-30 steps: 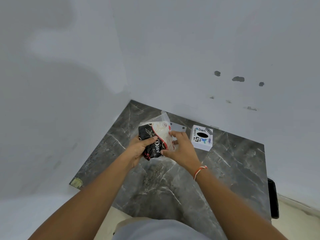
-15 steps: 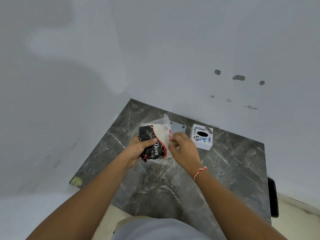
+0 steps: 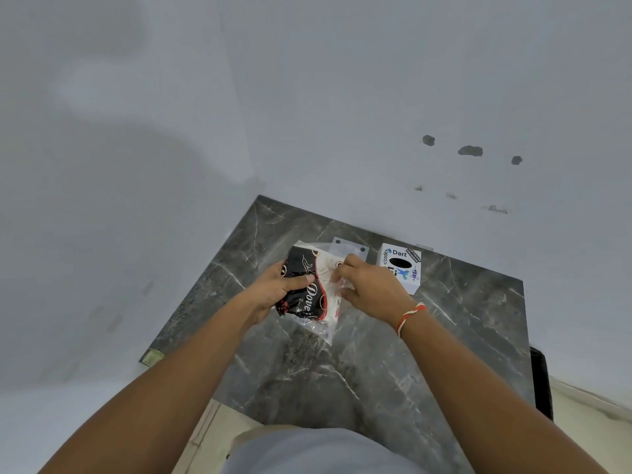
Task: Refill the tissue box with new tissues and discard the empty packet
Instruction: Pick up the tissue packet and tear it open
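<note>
While my left hand (image 3: 273, 290) gripped the tissue packet (image 3: 313, 289) above the table (image 3: 342, 371), my right hand (image 3: 371, 289) pinched its top edge, left of the tissue box (image 3: 400, 266).

Two bare hands hold a tissue packet above a dark marble worktop.

The left hand (image 3: 273, 291) grips the black, "Dove"-printed end of the soft plastic tissue packet (image 3: 309, 295), thumb across its front. The right hand (image 3: 371, 290), with a red-and-white thread band (image 3: 410, 316) on its wrist, pinches the packet's white, clear-film end with its fingers (image 3: 342, 268). Just beyond the right fingers stands a white cube tissue box (image 3: 400, 266) with stickers and a black oval slot on top. A flat grey plate (image 3: 350, 249) lies behind the packet, on the grey veined worktop (image 3: 376, 371) set in a pale wall corner.
</note>
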